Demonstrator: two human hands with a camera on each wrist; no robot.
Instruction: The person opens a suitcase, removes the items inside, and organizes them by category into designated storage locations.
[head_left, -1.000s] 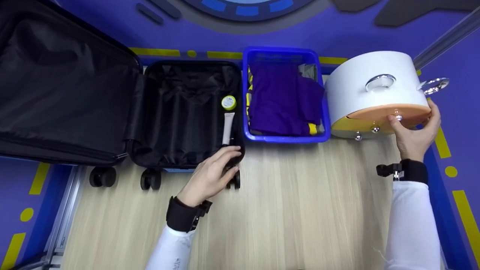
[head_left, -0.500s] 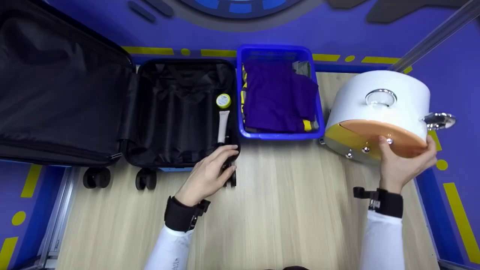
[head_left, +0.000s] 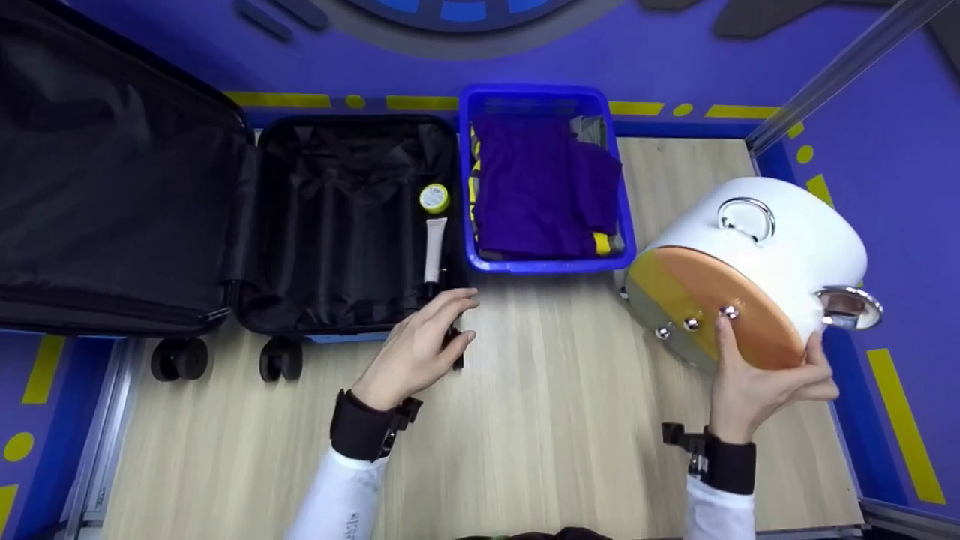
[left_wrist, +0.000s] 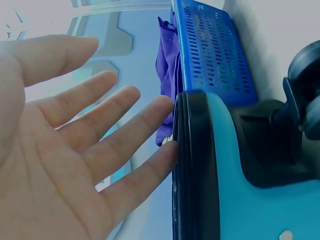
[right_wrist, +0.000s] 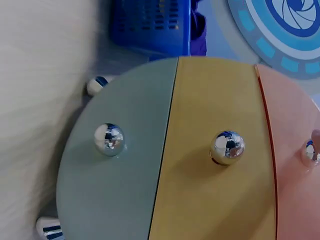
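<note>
At the right of the head view my right hand [head_left: 761, 386] grips a white rounded drawer box [head_left: 802, 232] at its right end. The thumb lies on the orange drawer front beside a silver ball knob [head_left: 729, 311]; the other fingers reach round the edge. The box stands turned at an angle, silver loop handles on its white wall. Green, yellow and orange-pink fronts with knobs fill the right wrist view. My left hand [head_left: 416, 345] lies with relaxed fingers over the front right corner of an open black-lined suitcase [head_left: 352, 247], holding nothing; its fingertips are right at the rim in the left wrist view.
Inside the suitcase lie a yellow-green jar [head_left: 433, 198] and a pale tube [head_left: 434, 247]. A blue basket [head_left: 551, 265] with purple folded cloth [head_left: 525, 180] stands between suitcase and box. Purple-blue walls with yellow marks enclose the wooden tabletop [head_left: 555, 405]. Suitcase wheels [head_left: 281, 358] jut toward the front.
My right hand has brought the white drawer box toward the front, away from the basket and back wall, and turned it. The left hand stays at the suitcase corner; the head view has shifted slightly.
</note>
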